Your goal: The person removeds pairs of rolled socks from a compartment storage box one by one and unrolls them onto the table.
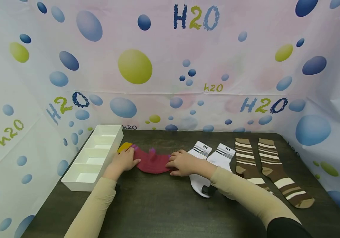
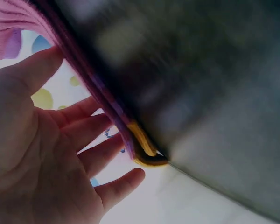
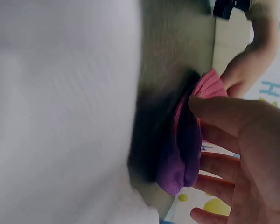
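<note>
Red socks (image 1: 152, 162) with purple patches and a yellow end (image 1: 124, 146) lie flat on the dark table (image 1: 146, 208), seemingly layered, as two edges show in the left wrist view. My left hand (image 1: 124, 159) touches their yellow end; in its wrist view the fingers (image 2: 86, 130) extend along the fabric without curling round it. On the opposite end rests my right hand (image 1: 184, 163). The right wrist view shows its thumb (image 3: 214, 109) and extended fingers against the purple part (image 3: 171, 175). From the head view, both hands partly cover the sock ends.
A white tray (image 1: 105, 155) with several compartments stands at the left. White socks (image 1: 199, 180) lie under and beside my right forearm. Farther right are brown striped socks (image 1: 280, 172). A printed cloth (image 1: 164, 39) hangs along the back and sides of the table.
</note>
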